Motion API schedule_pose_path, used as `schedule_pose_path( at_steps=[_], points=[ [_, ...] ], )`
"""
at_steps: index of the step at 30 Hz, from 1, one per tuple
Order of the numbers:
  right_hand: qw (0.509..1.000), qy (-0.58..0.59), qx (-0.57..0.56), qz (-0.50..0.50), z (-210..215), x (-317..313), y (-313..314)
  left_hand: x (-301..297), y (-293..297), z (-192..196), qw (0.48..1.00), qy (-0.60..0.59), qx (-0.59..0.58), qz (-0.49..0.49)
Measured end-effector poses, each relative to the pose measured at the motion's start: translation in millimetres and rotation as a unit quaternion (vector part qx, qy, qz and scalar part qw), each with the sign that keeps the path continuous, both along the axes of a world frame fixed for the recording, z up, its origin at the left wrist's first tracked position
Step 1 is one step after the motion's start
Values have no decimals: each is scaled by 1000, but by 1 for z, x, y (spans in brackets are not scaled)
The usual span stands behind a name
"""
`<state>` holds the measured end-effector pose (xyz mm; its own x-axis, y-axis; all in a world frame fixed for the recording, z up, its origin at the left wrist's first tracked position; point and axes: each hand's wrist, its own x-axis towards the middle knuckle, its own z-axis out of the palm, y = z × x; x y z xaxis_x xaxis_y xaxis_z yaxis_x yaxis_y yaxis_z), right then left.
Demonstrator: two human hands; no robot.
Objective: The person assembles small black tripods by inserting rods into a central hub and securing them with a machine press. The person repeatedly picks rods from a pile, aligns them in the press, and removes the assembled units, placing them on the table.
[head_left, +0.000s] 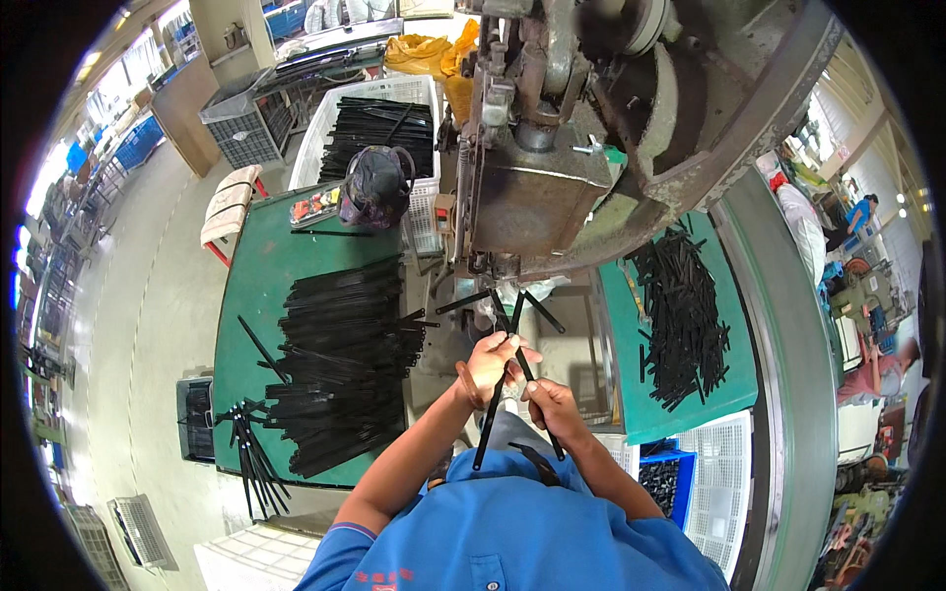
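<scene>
Black flat strip [491,424] gripped by left hand [490,362], fingers curled closed on it, lower end pointed toward the lap. Second black strip [550,433] pinched narrow between thumb and fingers of right hand [554,406], tilted the other way; the two strips are crossed near the left fingertips. Brown bangle [469,385] worn on left wrist. Just ahead of the hands, two more strips [545,312] are splayed outward below the grey mechanical press [537,212]; contact with tooling can't be told. Left: green-topped table [256,286] loaded with wide stack of long black strips [340,345], fanned bunch [251,458] overhanging near corner. Behind it, white plastic crate [308,158] filled with similar strips. Right: green worktop [744,384] heaped with shorter black pieces [680,315]. Nearer the body, blue bin [684,483] filled with small dark parts, white perforated crate [724,473] placed beside it
</scene>
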<state>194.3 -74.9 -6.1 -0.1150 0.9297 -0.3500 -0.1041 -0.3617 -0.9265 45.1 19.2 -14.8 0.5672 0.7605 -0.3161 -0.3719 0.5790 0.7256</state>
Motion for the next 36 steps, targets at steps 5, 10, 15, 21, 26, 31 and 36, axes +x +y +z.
schedule_pose_path(
  at_steps=[5,10,15,21,26,31,36],
  points=[
    [999,14,33,1,5,1,0,4,0,6,999,33,15,22],
    [998,15,53,14,18,3,0,5,-6,37,995,52,75,39],
    [994,-14,77,72,6,0,3,-8,-24,42,985,125,79,93],
    [832,-359,356,230,4,-65,8,-47,-59,-12,887,278,173,324],
    [808,-218,446,315,38,-76,-6,-123,-114,11,910,-223,46,347],
    [829,-144,419,342,14,-73,-7,-136,-179,55,880,-136,118,439],
    [731,-101,489,464,2,-89,-19,-132,-235,64,830,-156,153,513]
  ],
)
